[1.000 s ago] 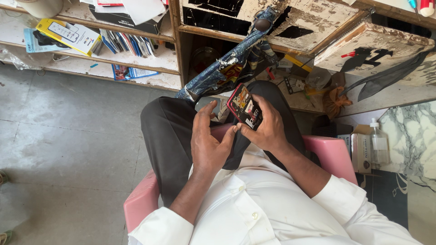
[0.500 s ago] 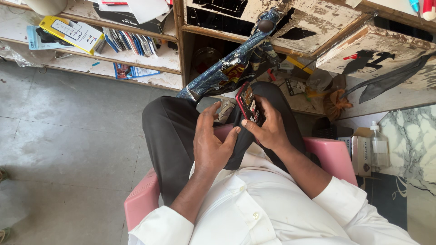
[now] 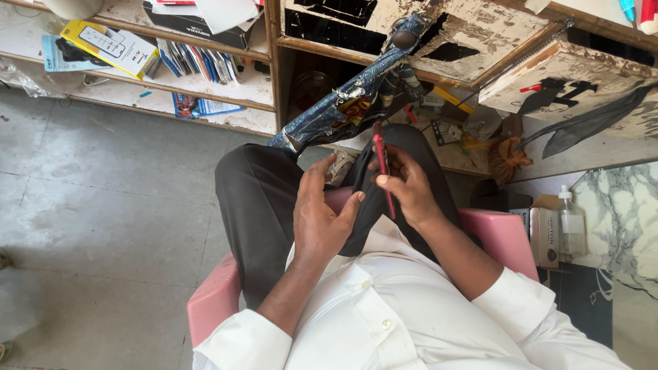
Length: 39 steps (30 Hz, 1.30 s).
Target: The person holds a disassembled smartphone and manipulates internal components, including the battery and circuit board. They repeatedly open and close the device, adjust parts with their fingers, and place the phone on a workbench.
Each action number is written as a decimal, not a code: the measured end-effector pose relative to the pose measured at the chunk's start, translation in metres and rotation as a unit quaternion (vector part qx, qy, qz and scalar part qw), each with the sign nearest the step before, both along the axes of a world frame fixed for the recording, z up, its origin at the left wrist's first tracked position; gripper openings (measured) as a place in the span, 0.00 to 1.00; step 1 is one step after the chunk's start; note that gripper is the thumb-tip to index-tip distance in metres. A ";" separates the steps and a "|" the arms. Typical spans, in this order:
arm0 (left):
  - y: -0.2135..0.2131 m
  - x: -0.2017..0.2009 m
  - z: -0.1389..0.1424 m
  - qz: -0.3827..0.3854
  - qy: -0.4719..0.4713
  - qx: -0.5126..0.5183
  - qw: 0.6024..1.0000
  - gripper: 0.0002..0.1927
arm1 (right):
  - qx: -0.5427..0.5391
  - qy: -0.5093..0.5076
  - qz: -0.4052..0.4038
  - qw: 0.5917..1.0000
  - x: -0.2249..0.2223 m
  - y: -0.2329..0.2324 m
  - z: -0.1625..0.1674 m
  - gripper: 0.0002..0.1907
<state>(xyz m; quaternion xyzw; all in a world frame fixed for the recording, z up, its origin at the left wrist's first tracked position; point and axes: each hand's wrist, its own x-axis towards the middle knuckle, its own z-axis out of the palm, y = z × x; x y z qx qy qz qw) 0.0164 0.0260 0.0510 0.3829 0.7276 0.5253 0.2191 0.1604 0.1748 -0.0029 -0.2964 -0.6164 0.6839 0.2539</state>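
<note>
I sit on a pink plastic chair (image 3: 504, 236) and look down at my lap in dark trousers. My right hand (image 3: 408, 188) grips a phone in a red case (image 3: 382, 164), held on edge so only its thin red side shows. My left hand (image 3: 321, 216) rests on my thigh just left of the phone, fingers spread, the fingertips close to the phone's lower end; whether they touch it cannot be made out. Nothing is in the left hand.
A worn wooden counter with peeling paint (image 3: 480, 27) stands ahead, a bundle wrapped in blue foil (image 3: 343, 109) leaning from it. Shelves at left hold a yellow box (image 3: 110, 44) and booklets (image 3: 195, 62). A clear bottle (image 3: 572, 223) and carton (image 3: 545, 236) sit at right.
My right hand has turned the phone from face-up, with its screen showing, to edge-on. My left hand has slid slightly away from it along the thigh.
</note>
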 end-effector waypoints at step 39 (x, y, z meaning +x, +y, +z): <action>0.000 0.000 0.001 -0.006 -0.018 -0.027 0.999 0.35 | -0.431 0.388 0.154 0.800 0.016 0.006 0.002 0.57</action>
